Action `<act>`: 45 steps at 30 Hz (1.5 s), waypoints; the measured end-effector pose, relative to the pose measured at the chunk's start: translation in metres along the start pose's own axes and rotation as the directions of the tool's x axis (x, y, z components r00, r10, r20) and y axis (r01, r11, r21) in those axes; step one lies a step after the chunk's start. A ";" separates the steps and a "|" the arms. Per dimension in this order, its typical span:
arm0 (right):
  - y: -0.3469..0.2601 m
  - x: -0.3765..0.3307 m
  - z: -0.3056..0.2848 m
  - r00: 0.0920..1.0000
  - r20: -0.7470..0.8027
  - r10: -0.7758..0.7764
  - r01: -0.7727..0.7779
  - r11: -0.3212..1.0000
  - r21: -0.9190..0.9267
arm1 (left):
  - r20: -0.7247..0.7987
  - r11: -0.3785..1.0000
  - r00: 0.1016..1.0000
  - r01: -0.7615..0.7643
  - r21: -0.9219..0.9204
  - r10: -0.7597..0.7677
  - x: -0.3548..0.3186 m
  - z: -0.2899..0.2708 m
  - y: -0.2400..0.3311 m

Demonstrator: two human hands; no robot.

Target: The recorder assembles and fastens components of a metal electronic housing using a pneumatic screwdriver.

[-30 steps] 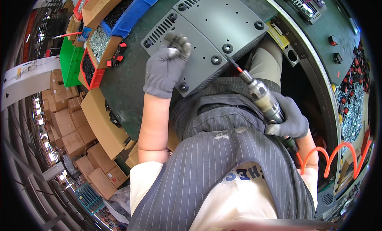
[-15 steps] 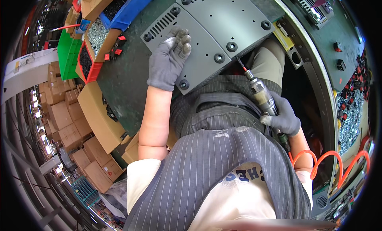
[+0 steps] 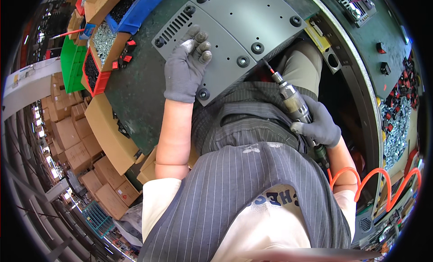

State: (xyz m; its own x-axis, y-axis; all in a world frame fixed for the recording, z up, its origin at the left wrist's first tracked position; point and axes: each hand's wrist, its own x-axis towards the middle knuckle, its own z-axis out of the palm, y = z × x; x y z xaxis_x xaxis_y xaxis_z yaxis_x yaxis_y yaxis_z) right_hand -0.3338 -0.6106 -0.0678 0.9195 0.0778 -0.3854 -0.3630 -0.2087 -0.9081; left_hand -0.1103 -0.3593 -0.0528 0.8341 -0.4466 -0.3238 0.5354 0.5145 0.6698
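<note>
A grey metal casing (image 3: 225,32) lies on the bench with its face up, showing slots, small holes and several round black feet. My left hand (image 3: 187,65), in a grey glove, is over the casing's left part, palm turned up and fingers curled in. Whatever may be in those fingers is hidden. In my gloved right hand (image 3: 322,124) is a pneumatic screwdriver (image 3: 295,104), its bit pointing up and left beside the casing's near edge, by a black foot (image 3: 243,61). I cannot tell whether the bit touches the casing.
Parts bins stand at the upper left: a blue bin (image 3: 140,13), a red bin (image 3: 103,81) and a green bin (image 3: 72,65). An orange coiled hose (image 3: 381,171) runs from the screwdriver to the right. Loose screws (image 3: 396,138) and red-black parts cover the right-hand bench.
The whole view has shifted slightly, so the casing and my left hand appear a little farther left and up. Both hands keep nearly the same pose, and the screwdriver stays beside the casing.
</note>
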 end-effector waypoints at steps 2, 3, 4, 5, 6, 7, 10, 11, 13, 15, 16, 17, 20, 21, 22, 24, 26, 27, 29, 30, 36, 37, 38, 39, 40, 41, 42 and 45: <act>-0.007 0.001 -0.001 1.000 -0.013 0.003 -0.004 0.997 -0.080 | 0.009 1.000 1.000 -0.004 0.014 0.003 0.001 -0.002 -0.001; -0.010 0.000 -0.002 1.000 -0.024 0.007 -0.010 0.987 -0.162 | 0.016 1.000 1.000 -0.008 0.025 0.008 0.001 -0.003 -0.001; -0.010 -0.001 -0.003 1.000 -0.025 0.004 -0.008 0.987 -0.158 | 0.017 1.000 1.000 -0.008 0.029 0.008 0.001 -0.003 -0.001; -0.010 -0.002 -0.004 1.000 -0.019 0.009 -0.011 0.993 -0.119 | -0.003 0.999 1.000 -0.024 0.035 0.024 0.000 -0.003 -0.002; -0.008 -0.003 -0.005 1.000 -0.013 0.014 -0.015 0.997 -0.080 | -0.023 0.998 0.999 -0.039 0.042 0.040 0.000 -0.003 -0.002; -0.005 -0.004 -0.006 0.999 -0.026 -0.036 0.033 0.994 -0.106 | -0.027 0.998 0.998 -0.047 0.048 0.048 0.000 -0.005 -0.002; -0.012 -0.019 -0.008 0.998 0.008 0.066 -0.066 0.998 -0.004 | 0.061 0.999 0.998 0.009 -0.039 -0.007 0.003 -0.010 0.000; -0.015 -0.019 -0.006 0.999 0.017 0.050 -0.051 0.997 0.053 | 0.118 0.998 0.992 0.046 -0.036 -0.042 0.003 -0.010 0.000; -0.028 -0.011 0.000 0.998 0.055 0.004 -0.010 0.995 0.099 | 0.135 0.996 0.988 0.082 -0.026 -0.078 0.001 -0.005 -0.001; -0.042 0.005 0.007 0.991 0.118 -0.067 0.050 0.988 0.144 | 0.069 0.995 0.997 0.033 0.091 -0.040 -0.002 0.000 -0.003; -0.047 0.014 0.012 0.990 0.120 -0.071 0.053 0.988 0.146 | 0.018 0.979 1.000 -0.009 0.204 0.005 -0.003 0.005 -0.004; -0.052 0.022 0.017 0.988 0.114 -0.108 0.091 0.984 0.152 | -0.029 0.981 0.999 -0.018 0.195 0.025 -0.004 0.011 -0.006; -0.065 0.044 0.031 0.968 0.097 -0.231 0.211 0.960 0.183 | -0.013 0.966 0.999 -0.039 0.256 0.044 -0.002 0.010 -0.010; -0.073 0.048 0.032 0.978 0.144 -0.154 0.121 0.969 0.215 | 0.011 0.964 0.998 -0.057 0.260 0.056 -0.004 0.011 -0.010; -0.078 0.052 0.033 0.979 0.190 -0.075 0.027 0.970 0.240 | 0.012 0.964 0.998 -0.063 0.259 0.061 -0.004 0.011 -0.011; -0.079 0.056 0.031 0.970 0.214 -0.113 0.063 0.972 0.227 | -0.017 0.974 0.997 -0.064 0.218 0.070 -0.004 0.009 -0.012; -0.080 0.056 0.032 0.972 0.215 -0.091 0.044 0.975 0.217 | -0.010 0.980 0.997 -0.069 0.187 0.072 -0.006 0.011 -0.010; -0.080 0.056 0.033 0.972 0.217 -0.092 0.045 0.976 0.211 | -0.005 0.976 0.996 -0.084 0.200 0.086 -0.007 0.012 -0.011; -0.080 0.055 0.035 0.976 0.203 -0.079 0.021 0.962 0.273 | -0.002 0.973 0.995 -0.102 0.209 0.104 -0.008 0.010 -0.009; -0.080 0.056 0.036 0.975 0.206 -0.080 0.022 0.963 0.269 | 0.006 0.971 0.996 -0.086 0.221 0.087 -0.009 0.008 -0.008; -0.077 0.060 0.038 0.974 0.217 -0.064 -0.001 0.958 0.287 | -0.007 0.973 0.998 -0.060 0.225 0.064 -0.005 0.005 -0.009; -0.077 0.061 0.038 0.975 0.207 -0.075 0.010 0.955 0.297 | -0.010 0.972 0.998 -0.063 0.227 0.067 -0.005 0.005 -0.009; -0.078 0.061 0.039 0.977 0.197 -0.086 0.022 0.952 0.306 | -0.011 0.972 0.997 -0.066 0.225 0.070 -0.006 0.005 -0.009; -0.079 0.061 0.039 0.976 0.198 -0.087 0.023 0.952 0.304 | -0.004 0.971 0.997 -0.078 0.226 0.081 -0.006 0.004 -0.010; -0.082 0.060 0.040 0.984 0.162 -0.079 0.050 0.983 0.179 | 0.003 0.970 0.996 -0.091 0.226 0.092 -0.007 0.004 -0.010; -0.084 0.060 0.040 0.989 0.125 -0.077 0.071 0.996 0.049 | 0.003 0.970 0.995 -0.094 0.225 0.096 -0.007 0.005 -0.010; -0.084 0.060 0.041 0.989 0.127 -0.079 0.074 0.996 0.047 | -0.021 0.973 0.994 -0.101 0.208 0.107 -0.008 0.006 -0.012; -0.081 0.060 0.042 0.987 0.099 -0.130 0.125 0.991 0.055 | -0.033 0.968 0.993 -0.104 0.228 0.114 -0.011 0.005 -0.010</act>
State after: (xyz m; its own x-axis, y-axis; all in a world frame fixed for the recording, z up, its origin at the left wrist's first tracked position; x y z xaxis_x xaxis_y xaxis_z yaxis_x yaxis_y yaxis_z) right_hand -0.2551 -0.5485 -0.0243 0.9394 0.2001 -0.2784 -0.2530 -0.1435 -0.9568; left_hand -0.1259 -0.3636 -0.0526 0.8938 -0.3602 -0.2673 0.4016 0.3773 0.8345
